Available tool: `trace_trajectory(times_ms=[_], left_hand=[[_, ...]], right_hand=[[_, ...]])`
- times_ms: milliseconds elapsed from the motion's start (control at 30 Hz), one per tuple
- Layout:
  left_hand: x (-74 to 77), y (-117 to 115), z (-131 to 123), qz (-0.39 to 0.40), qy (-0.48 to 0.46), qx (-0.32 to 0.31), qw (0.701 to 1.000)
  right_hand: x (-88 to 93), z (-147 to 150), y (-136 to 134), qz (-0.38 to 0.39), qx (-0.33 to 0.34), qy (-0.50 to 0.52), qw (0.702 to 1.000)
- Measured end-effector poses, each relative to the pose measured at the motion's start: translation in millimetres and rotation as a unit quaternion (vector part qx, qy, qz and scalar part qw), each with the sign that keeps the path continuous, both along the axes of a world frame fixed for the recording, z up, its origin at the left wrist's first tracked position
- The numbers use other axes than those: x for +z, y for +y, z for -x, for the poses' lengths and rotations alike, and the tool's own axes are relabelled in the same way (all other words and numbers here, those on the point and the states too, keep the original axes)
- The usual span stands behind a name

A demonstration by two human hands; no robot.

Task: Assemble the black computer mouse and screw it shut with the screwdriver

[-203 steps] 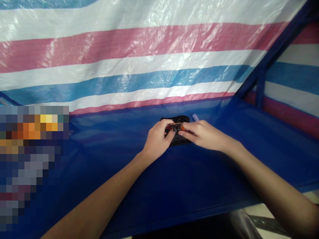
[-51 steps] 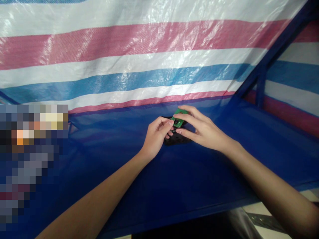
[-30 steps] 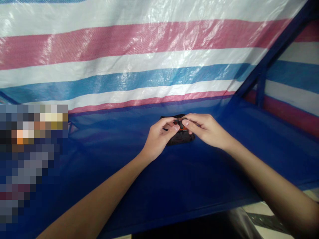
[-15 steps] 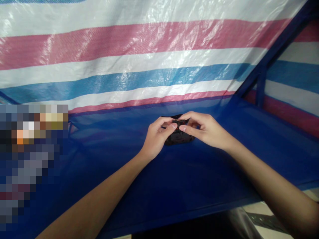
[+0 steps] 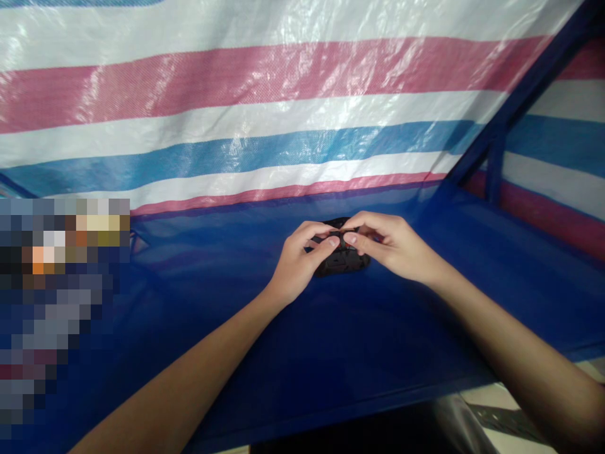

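1. The left hand (image 5: pixel 297 265) has its fingers curled in, thumb and forefinger pinched against the left side of a small black part (image 5: pixel 339 257).
2. The right hand (image 5: pixel 390 247) meets it from the other side, thumb and forefinger pressed down on the top of the same part, the two thumbs almost touching.
3. The black part rests on the blue table (image 5: pixel 331 340), well back from the near edge (most of it is covered by the fingers).
4. As far as I can judge, the fitting is at the press-down stage: no loose piece shows beside the part, so whatever belongs inside seems seated or nearly so, with closing or checking left.
5. Behind the table hangs a striped plastic sheet (image 5: pixel 265 113); a blue frame post (image 5: pixel 494 157) stands at the right.
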State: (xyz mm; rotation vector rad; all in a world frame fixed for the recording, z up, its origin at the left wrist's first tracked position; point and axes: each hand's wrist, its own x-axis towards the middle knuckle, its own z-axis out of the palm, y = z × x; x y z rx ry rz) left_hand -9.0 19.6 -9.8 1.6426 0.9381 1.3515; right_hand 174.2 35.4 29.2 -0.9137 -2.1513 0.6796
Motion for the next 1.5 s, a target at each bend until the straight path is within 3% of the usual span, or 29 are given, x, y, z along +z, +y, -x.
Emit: trace_trajectory(times_ms=[900,1100,1500], left_hand=[[4.3,0.7,-0.5,0.082,-0.077,-0.015,0.994],[1.3,2.0,-0.3,0.086,-0.092,-0.024,0.992],[1.6,0.9,-0.2,0.076,-0.068,-0.019,0.995]], right_hand=[[1.3,-0.7,1.3,0.020,-0.005,-0.023,1.000],[1.5,-0.3,0.1,0.010,-0.006,0.013,1.000],[4.9,0.5,-0.2,0.116,0.001,0.040,0.992]])
